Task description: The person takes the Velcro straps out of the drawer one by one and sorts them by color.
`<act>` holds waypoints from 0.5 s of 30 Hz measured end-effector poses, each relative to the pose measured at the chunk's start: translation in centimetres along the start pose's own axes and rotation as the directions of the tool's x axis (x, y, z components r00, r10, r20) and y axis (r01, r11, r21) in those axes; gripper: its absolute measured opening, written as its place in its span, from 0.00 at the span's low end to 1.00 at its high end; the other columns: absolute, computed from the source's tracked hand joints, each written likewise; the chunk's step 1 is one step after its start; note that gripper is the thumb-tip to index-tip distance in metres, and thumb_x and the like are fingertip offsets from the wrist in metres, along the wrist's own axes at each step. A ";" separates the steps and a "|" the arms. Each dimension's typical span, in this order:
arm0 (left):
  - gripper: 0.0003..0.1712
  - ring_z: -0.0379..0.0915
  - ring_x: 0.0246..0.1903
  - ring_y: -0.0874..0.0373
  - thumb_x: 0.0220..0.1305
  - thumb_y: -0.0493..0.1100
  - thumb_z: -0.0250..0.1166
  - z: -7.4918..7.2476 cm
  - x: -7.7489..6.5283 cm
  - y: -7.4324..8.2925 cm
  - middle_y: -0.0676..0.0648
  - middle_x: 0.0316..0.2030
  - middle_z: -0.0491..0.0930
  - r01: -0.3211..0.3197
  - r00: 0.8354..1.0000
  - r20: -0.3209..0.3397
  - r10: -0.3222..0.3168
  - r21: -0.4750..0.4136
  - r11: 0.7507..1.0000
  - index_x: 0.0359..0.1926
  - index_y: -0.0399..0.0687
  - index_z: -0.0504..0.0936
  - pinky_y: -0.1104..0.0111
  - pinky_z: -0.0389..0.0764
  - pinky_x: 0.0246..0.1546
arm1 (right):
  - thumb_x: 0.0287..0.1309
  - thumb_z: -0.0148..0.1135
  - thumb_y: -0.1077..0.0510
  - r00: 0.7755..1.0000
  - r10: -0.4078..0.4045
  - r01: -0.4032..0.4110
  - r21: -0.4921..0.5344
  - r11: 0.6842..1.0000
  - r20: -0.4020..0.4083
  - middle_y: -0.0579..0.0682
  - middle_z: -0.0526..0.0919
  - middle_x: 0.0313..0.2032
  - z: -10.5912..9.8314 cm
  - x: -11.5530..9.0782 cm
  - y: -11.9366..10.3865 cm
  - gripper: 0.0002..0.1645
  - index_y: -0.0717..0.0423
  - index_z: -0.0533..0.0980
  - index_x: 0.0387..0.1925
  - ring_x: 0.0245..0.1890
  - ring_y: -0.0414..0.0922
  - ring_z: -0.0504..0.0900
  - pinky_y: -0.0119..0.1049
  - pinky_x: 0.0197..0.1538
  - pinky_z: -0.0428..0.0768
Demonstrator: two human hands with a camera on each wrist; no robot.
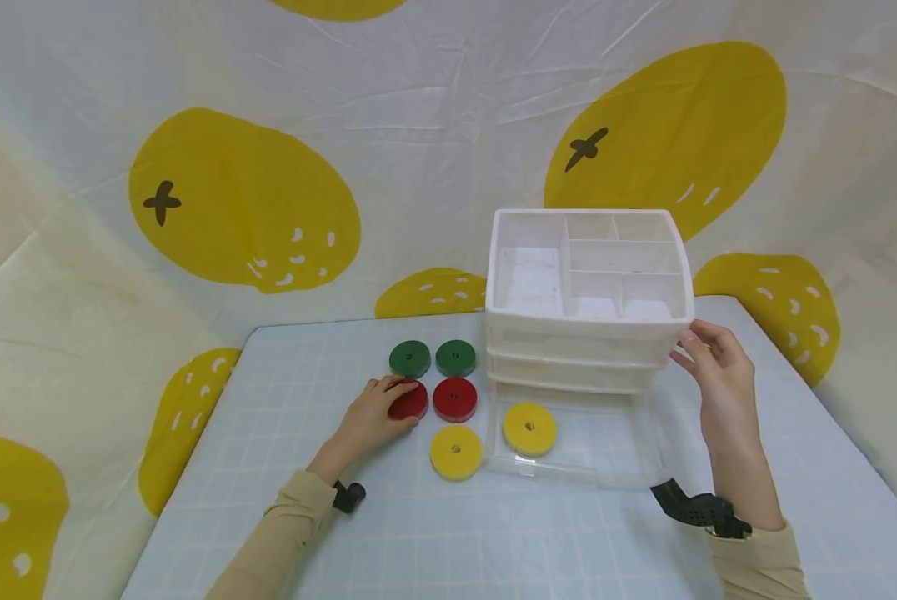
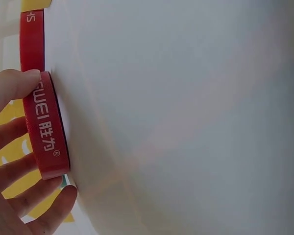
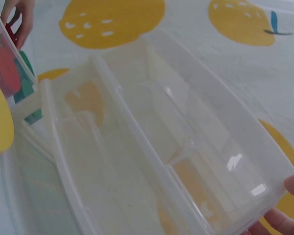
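My left hand [image 1: 373,417] grips a red tape roll [image 2: 48,129] between thumb and fingers, with white lettering on its side. A second red roll [image 1: 455,399] sits just to its right, and two green rolls [image 1: 409,358] lie behind. One yellow roll [image 1: 456,452] is on the table in front; another yellow roll [image 1: 529,428] lies in the pulled-out clear bottom drawer [image 1: 598,433]. With thumb and fingers, my right hand [image 1: 722,367] holds the right front edge of the white drawer organizer [image 1: 591,317]. In the right wrist view, the thumb rests at its corner.
The organizer's top tray [image 1: 527,279] is divided into several compartments. Two closed drawers [image 1: 576,358] sit above the open one. Behind the gridded tabletop [image 1: 388,542] hangs a pale cloth [image 1: 433,150] printed with yellow fruit.
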State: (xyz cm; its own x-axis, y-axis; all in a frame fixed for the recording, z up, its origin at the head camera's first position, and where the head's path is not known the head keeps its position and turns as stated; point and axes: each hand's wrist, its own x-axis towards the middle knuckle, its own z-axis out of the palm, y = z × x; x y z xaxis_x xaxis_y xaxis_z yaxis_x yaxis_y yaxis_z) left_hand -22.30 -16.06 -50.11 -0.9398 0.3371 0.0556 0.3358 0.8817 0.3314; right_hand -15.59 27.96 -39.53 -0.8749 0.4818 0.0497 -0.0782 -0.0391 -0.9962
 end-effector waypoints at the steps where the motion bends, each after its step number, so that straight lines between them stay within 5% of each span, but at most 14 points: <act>1: 0.36 0.64 0.58 0.50 0.52 0.54 0.73 0.0 0.0 0.0 0.46 0.62 0.70 0.000 1.000 0.001 0.000 0.001 1.000 0.63 0.59 0.73 0.56 0.82 0.49 | 0.59 0.62 0.45 1.000 0.000 0.000 0.002 1.000 0.001 0.38 0.74 0.48 0.0 0.0 0.0 0.25 0.49 0.72 0.55 0.50 0.34 0.75 0.15 0.43 0.77; 15: 0.34 0.66 0.56 0.49 0.50 0.53 0.74 -0.5 -0.1 0.8 0.45 0.60 0.71 -0.002 0.998 -0.055 0.003 0.018 1.000 0.60 0.57 0.75 0.56 0.82 0.49 | 0.59 0.62 0.45 1.000 0.009 -0.009 -0.008 1.000 -0.008 0.38 0.74 0.48 0.0 0.0 -0.1 0.25 0.49 0.72 0.55 0.50 0.34 0.76 0.15 0.44 0.77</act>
State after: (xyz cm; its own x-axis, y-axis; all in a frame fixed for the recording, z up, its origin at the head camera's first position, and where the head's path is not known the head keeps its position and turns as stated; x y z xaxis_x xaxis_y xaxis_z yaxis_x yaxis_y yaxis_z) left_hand -21.97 -15.58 -49.44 -0.9407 0.3215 0.1083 0.3392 0.8868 0.3138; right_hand -15.56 27.94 -39.39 -0.8715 0.4887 0.0406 -0.0667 -0.0362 -0.9971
